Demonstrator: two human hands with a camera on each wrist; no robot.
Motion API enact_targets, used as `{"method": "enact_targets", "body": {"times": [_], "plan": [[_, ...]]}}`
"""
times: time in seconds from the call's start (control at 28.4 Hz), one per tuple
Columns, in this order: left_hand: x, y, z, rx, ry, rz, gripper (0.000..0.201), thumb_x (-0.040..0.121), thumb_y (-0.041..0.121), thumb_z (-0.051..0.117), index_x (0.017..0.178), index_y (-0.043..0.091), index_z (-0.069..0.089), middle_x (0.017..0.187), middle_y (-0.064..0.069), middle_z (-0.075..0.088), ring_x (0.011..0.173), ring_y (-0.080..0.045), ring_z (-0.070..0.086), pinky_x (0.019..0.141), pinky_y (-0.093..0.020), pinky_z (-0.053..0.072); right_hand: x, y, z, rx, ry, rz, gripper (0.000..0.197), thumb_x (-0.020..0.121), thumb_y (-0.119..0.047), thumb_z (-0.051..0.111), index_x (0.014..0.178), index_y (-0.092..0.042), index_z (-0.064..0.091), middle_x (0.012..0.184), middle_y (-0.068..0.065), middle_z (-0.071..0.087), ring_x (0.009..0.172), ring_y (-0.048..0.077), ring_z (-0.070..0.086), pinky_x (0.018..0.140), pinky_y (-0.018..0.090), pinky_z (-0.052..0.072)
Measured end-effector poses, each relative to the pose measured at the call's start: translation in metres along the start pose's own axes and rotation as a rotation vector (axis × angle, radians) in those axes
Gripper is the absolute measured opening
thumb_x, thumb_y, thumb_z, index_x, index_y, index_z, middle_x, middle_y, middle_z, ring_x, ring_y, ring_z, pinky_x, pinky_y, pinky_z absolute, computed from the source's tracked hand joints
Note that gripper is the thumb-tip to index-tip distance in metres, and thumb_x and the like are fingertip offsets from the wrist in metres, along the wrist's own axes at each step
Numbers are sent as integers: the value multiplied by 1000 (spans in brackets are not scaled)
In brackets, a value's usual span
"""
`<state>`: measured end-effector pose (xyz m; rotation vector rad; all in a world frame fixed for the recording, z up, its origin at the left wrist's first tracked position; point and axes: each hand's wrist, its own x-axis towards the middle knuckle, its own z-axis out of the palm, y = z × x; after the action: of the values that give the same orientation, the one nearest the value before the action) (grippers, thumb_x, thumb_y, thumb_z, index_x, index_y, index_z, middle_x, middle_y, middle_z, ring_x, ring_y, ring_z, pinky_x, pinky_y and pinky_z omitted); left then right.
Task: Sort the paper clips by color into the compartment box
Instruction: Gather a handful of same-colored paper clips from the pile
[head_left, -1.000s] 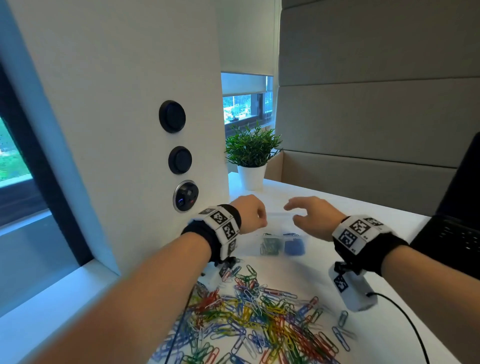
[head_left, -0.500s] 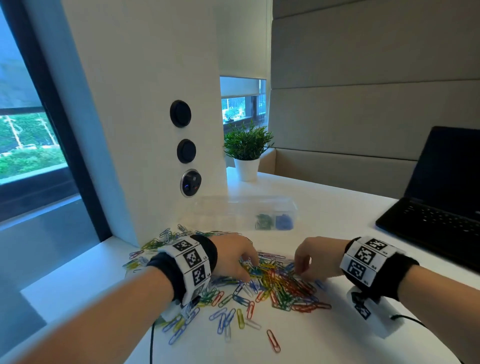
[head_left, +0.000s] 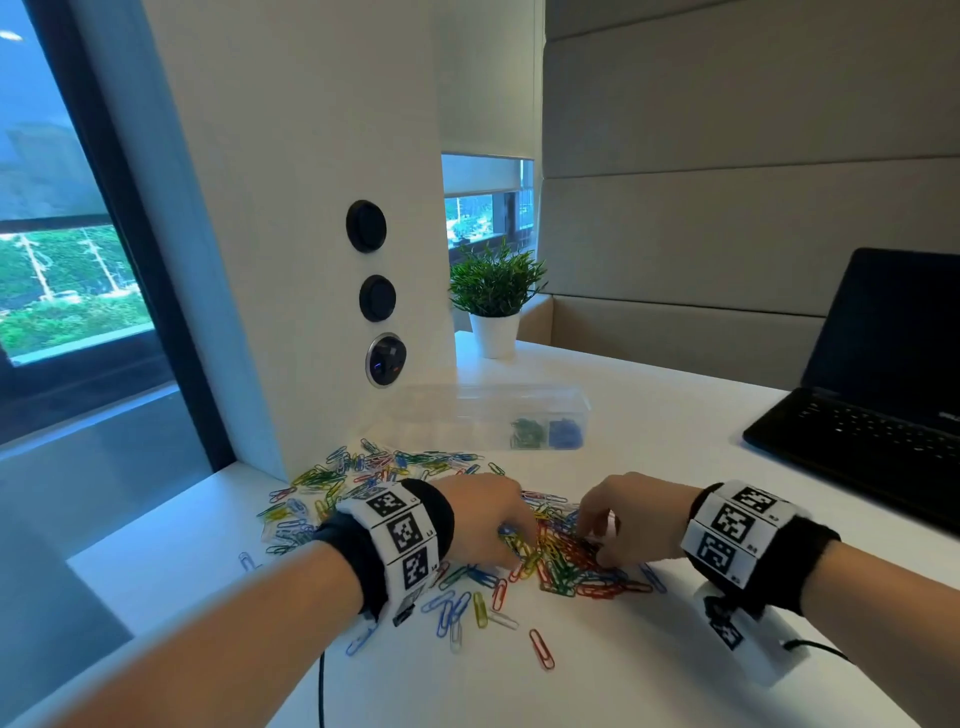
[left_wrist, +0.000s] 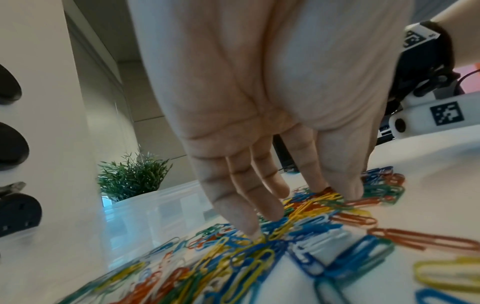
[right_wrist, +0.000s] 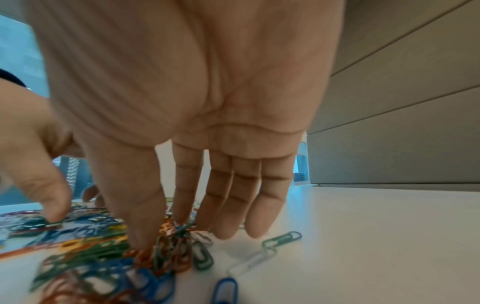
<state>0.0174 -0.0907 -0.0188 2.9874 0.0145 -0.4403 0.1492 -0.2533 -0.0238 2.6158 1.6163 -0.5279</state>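
A heap of mixed-colour paper clips (head_left: 563, 564) lies on the white table (head_left: 649, 670). Behind it stands the clear compartment box (head_left: 467, 415), holding green clips (head_left: 527, 432) and blue clips (head_left: 565, 434) in its two right compartments. My left hand (head_left: 514, 551) reaches down into the heap. In the left wrist view its thumb and forefinger (left_wrist: 335, 191) pinch together at a red clip, with the other fingers straight on the pile. My right hand (head_left: 597, 545) is at the heap's right side; its thumb and forefinger (right_wrist: 161, 232) pinch a clump of red and green clips (right_wrist: 171, 246).
A white pillar with round black sockets (head_left: 366, 226) rises just left of the box. A potted plant (head_left: 493, 291) stands behind it, and an open black laptop (head_left: 872, 415) sits at the right. Stray clips (head_left: 543, 649) lie near the front.
A second ago both hands were up at the box; they dropped to the heap and now stay there, fingers working among the clips. The view has tilted slightly.
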Motion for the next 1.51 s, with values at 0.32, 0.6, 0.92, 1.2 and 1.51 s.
{"method": "enact_targets", "body": {"times": [0.32,0.6,0.92,1.2,1.51], "plan": [[23,30,9,56,-5,109,37,87,33,68,124,29,66,117,2,64,103,-19,57,80,-27,43,-3,8,6,-48,-20,66,23,80,-31,71,102,-22,74,103,-3,72,93,16,64,77,24,51],[17,36,6,84,18,101,18,90,24,63,102,21,76,97,6,73,80,-11,57,80,-31,54,-2,6,6,-40,-11,55,24,79,-26,71,102,-21,74,103,-2,72,95,17,65,80,26,53],[9,12,0,-294,137,-56,19,93,27,64,105,16,74,91,6,69,76,-9,60,67,-14,43,-9,7,2,23,47,48,20,86,-25,65,103,-21,74,105,-4,70,88,12,60,78,23,50],[-6,-6,6,-979,240,-169,6,91,2,63,90,1,69,80,-12,70,67,-13,68,65,-21,58,-7,2,2,49,77,-15,20,89,-21,61,104,-20,73,105,-4,70,91,11,60,80,22,48],[-17,-19,17,-1224,289,-172,25,92,-12,53,112,0,60,74,-13,62,65,-20,69,62,-28,60,3,-24,10,48,101,-187,33,87,-17,66,119,-22,71,112,-3,71,98,12,63,82,16,42]]}}
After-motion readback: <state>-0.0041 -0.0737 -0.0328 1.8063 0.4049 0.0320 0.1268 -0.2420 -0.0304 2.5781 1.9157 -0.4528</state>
